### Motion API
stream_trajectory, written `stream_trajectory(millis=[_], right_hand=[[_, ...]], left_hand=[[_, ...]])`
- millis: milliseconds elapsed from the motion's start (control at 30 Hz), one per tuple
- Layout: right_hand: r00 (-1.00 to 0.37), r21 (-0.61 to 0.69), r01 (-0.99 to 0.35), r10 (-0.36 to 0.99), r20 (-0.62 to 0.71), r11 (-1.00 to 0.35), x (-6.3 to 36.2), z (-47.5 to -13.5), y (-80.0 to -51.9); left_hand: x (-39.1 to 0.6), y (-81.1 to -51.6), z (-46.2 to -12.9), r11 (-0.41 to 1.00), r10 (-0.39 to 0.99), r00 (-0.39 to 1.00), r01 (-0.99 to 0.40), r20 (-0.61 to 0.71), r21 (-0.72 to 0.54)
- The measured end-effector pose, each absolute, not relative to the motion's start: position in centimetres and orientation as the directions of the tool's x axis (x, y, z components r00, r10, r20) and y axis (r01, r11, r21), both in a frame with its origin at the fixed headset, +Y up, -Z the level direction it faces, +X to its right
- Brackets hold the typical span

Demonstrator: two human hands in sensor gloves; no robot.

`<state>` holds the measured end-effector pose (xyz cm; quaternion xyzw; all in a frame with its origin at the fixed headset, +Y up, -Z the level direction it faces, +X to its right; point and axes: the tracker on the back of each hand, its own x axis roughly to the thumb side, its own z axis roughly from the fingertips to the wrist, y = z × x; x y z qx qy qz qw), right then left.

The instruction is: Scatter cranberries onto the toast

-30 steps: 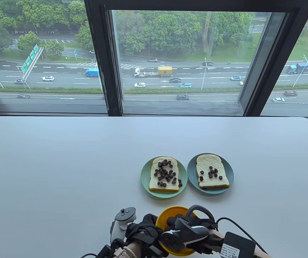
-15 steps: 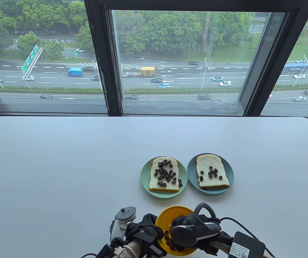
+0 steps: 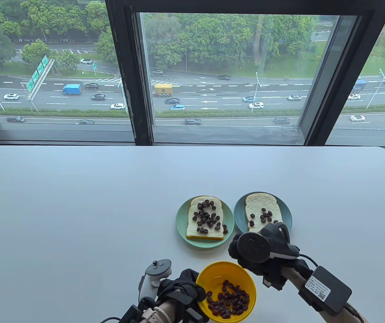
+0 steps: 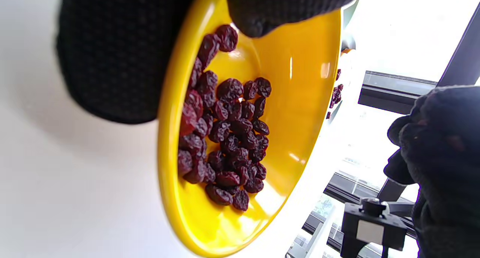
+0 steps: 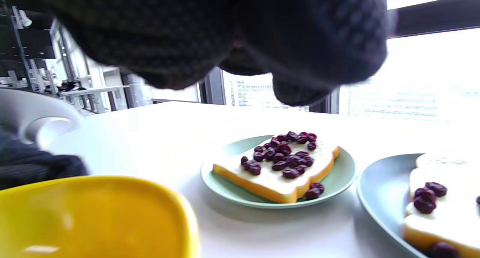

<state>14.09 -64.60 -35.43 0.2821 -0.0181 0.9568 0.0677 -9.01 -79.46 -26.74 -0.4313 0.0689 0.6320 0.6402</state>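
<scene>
A yellow bowl (image 3: 212, 269) of dried cranberries (image 3: 229, 299) stands at the table's near edge. My left hand (image 3: 197, 291) grips its left rim, with the thumb (image 4: 270, 10) inside the bowl (image 4: 300, 81). My right hand (image 3: 236, 249) hovers above the table between the bowl and the blue plate (image 3: 288, 218), fingers (image 5: 225, 36) bunched together, with reddish bits between them in the left wrist view (image 4: 438, 138). The right toast (image 3: 263, 208) on the blue plate carries a few cranberries. The left toast (image 3: 205, 220) on the green plate (image 3: 182, 228) carries many.
The white table (image 3: 78, 218) stretches far to the left and back. A window with dark frames (image 3: 138, 84) stands behind the table's far edge. A cable and a black box (image 3: 326, 292) ride on my right forearm.
My right hand has lifted out of the yellow bowl and moved back and right, toward the blue plate. The cranberries in the bowl have come into view. My left hand has stayed on the rim.
</scene>
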Motion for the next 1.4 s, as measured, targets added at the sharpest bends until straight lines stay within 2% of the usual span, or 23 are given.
stream_trajectory(millis=[133, 300, 433, 567, 700, 767, 1033, 1233, 1400], right_hand=[[-0.923, -0.019, -0.141, 0.124, 0.364, -0.990, 16.6, -41.3, -65.3], [-0.973, 0.019, -0.118, 0.120, 0.196, -0.993, 18.4, -47.4, -69.2], [-0.991, 0.052, -0.073, 0.079, 0.106, -0.996, 18.8, -50.5, -71.7], [-0.999, 0.097, 0.011, -0.008, 0.038, -0.995, 19.0, -52.1, -73.1], [-1.000, 0.171, 0.025, -0.024, 0.010, -0.985, 19.2, -52.5, -74.2], [-1.000, 0.148, 0.012, -0.012, 0.004, -0.989, 19.4, -52.4, -74.3], [-0.997, 0.230, -0.043, 0.055, 0.046, -0.972, 20.3, -51.3, -73.5], [-0.998, 0.180, -0.027, 0.038, 0.055, -0.983, 21.3, -49.4, -72.5], [-0.979, 0.141, -0.141, 0.160, 0.130, -0.980, 21.8, -46.1, -71.0]], left_hand=[[-8.9, -79.5, -26.7, -0.181, 0.750, 0.188, -0.864, -0.634, -0.469], [-8.9, -79.6, -26.6, -0.181, 0.745, 0.198, -0.859, -0.637, -0.479], [-9.0, -79.9, -26.7, -0.195, 0.734, 0.197, -0.856, -0.650, -0.480], [-8.9, -80.1, -26.8, -0.214, 0.725, 0.195, -0.848, -0.661, -0.485], [-9.1, -80.4, -26.8, -0.218, 0.715, 0.193, -0.851, -0.671, -0.478], [-9.2, -80.5, -26.9, -0.217, 0.714, 0.193, -0.853, -0.673, -0.475], [-9.2, -80.5, -26.9, -0.209, 0.715, 0.199, -0.854, -0.670, -0.477], [-9.1, -80.5, -26.8, -0.198, 0.717, 0.205, -0.857, -0.666, -0.476], [-9.2, -80.6, -27.0, -0.191, 0.723, 0.202, -0.860, -0.660, -0.472]])
